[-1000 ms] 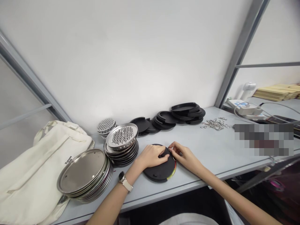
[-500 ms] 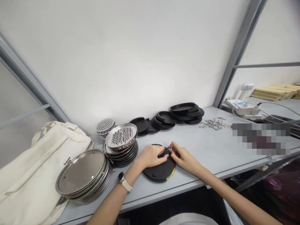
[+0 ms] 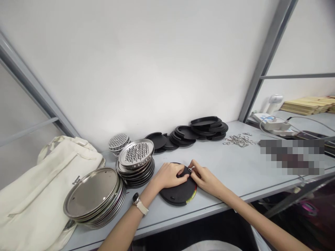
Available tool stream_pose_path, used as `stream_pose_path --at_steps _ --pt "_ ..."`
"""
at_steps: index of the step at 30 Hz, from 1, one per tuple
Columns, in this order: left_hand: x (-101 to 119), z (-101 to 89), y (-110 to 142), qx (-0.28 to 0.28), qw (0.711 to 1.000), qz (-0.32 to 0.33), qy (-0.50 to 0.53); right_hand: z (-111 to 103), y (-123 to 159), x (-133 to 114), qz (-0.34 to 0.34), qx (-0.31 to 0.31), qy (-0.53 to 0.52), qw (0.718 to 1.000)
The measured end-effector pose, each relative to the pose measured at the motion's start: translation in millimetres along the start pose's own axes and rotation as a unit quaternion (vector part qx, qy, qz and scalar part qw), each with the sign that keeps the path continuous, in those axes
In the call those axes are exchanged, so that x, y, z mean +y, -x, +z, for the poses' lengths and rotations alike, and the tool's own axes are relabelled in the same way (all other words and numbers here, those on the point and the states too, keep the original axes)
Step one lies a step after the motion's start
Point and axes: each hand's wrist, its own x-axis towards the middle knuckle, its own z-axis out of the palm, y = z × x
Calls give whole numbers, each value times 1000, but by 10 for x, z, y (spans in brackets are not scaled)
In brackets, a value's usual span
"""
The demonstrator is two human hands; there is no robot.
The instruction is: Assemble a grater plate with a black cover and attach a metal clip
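A black round disc (image 3: 179,193) lies flat near the front edge of the table, a red and yellow strip showing along its right rim. My left hand (image 3: 169,175) is closed over the disc's upper part, thumb and forefinger reaching toward its right edge. There a small metal clasp (image 3: 190,170) is pinched by the fingertips of my right hand (image 3: 204,177). Whether the clasp is hooked to the disc cannot be made out. Loose metal clasps (image 3: 239,140) are heaped farther right.
Stacked black round holders (image 3: 206,130) stand along the wall. To the left are round metal graters (image 3: 136,153), smaller grater discs (image 3: 119,141), large metal discs (image 3: 91,190) and a cream bag (image 3: 39,188). Cables and white devices (image 3: 272,122) lie right, beyond a metal post (image 3: 264,62).
My right fingertips shift slightly at the disc's edge while keeping their pinch on the clasp. My left hand stays on the disc. The camera view moves a little.
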Motion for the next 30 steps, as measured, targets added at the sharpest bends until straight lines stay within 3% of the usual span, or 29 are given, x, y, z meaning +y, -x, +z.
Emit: stream_pose_path --at_steps 30 --pt "11 -14 0 -12 1000 -9 -5 -3 -2 32 -10 -11 -12 1000"
